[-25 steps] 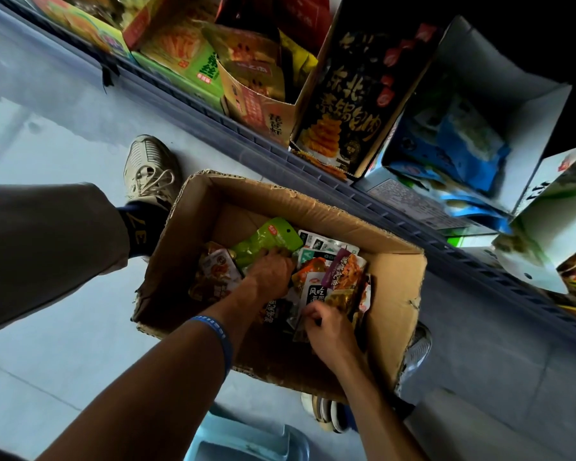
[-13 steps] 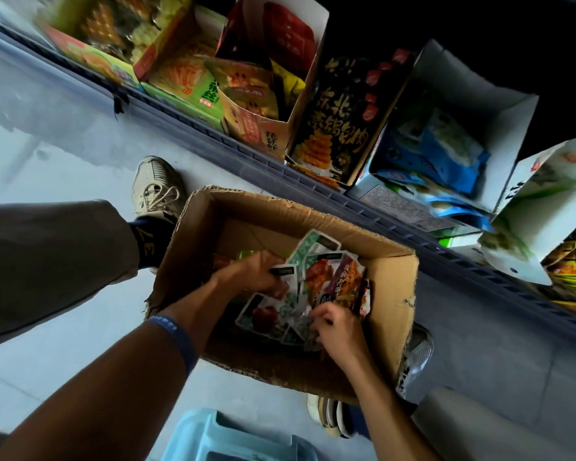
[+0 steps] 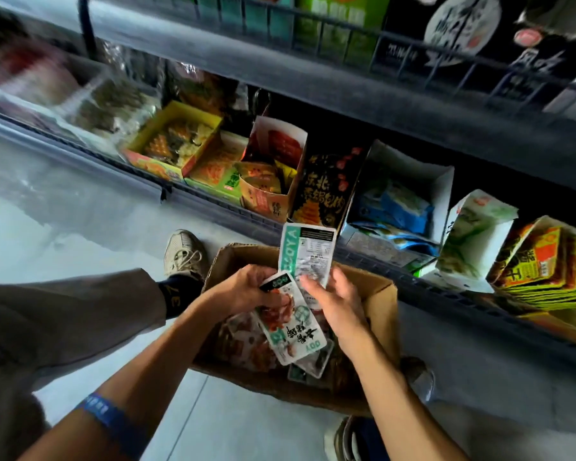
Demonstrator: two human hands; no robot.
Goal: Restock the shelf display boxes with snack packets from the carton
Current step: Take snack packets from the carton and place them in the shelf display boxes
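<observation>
A brown cardboard carton (image 3: pixel 381 314) stands on the floor between my feet, with snack packets in it. My left hand (image 3: pixel 243 289) grips a bunch of white-and-green snack packets (image 3: pixel 290 331) above the carton. One packet (image 3: pixel 308 254) sticks up with its printed back facing me. My right hand (image 3: pixel 336 302) touches that upright packet at its lower edge, thumb and fingers round it. On the bottom shelf several display boxes stand side by side, among them a black box (image 3: pixel 323 194) and a white box (image 3: pixel 409 194) with blue packets.
The bottom shelf's edge (image 3: pixel 213 207) runs just behind the carton. An upper shelf (image 3: pixel 313 74) overhangs the display boxes. My left shoe (image 3: pixel 183 252) is beside the carton's left wall, my right shoe (image 3: pixel 419 377) by its right corner. Grey floor lies to the left.
Both hands have lifted a bunch of white-and-green packets out of the carton. The view has tilted up, bringing the upper shelf into sight.
</observation>
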